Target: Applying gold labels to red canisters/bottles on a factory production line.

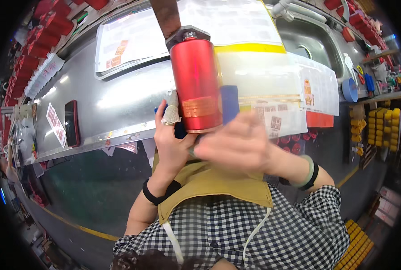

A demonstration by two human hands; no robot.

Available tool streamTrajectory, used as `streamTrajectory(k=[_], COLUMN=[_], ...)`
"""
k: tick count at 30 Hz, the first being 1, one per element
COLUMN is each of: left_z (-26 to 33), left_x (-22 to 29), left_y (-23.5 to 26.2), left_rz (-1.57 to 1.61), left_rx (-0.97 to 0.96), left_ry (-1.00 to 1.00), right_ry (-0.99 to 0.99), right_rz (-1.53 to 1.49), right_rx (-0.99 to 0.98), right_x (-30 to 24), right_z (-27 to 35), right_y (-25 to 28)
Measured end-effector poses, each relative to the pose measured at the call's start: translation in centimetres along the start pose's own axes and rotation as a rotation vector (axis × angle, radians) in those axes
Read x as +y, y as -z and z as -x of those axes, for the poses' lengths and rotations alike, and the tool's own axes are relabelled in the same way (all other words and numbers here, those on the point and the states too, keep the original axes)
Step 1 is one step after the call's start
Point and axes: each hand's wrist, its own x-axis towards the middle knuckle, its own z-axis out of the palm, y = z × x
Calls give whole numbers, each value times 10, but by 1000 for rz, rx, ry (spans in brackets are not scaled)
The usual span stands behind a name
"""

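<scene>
Red metallic cylinder (193, 76), long axis running away from the body, slightly slanted: far end at the metal bracket (166, 20), flat near end toward the apron (216, 185), a little to the right. Left hand (171, 150) beside the near end, thumb and forefinger apart, pale brush-like thing (171, 116) against the fingers. Right hand (238, 144) blurred, near that end, fingers extended. For both hands, grip not possible to judge fairly. Cylinder just beyond the hands, seen against the steel table (115, 96).
</scene>
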Motion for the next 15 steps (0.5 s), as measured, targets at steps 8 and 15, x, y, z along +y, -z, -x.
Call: streamTrajectory(k=[8, 15], left_z=[2, 0], left_x=[11, 21], left_y=[8, 7], left_rz=[-139, -49], left_rx=[39, 67], left_ry=[-201, -71], right_ry=[-109, -181], right_rz=[-56, 223], right_rx=[2, 180], right_x=[-3, 52], right_z=[-11, -50], right_y=[-9, 1])
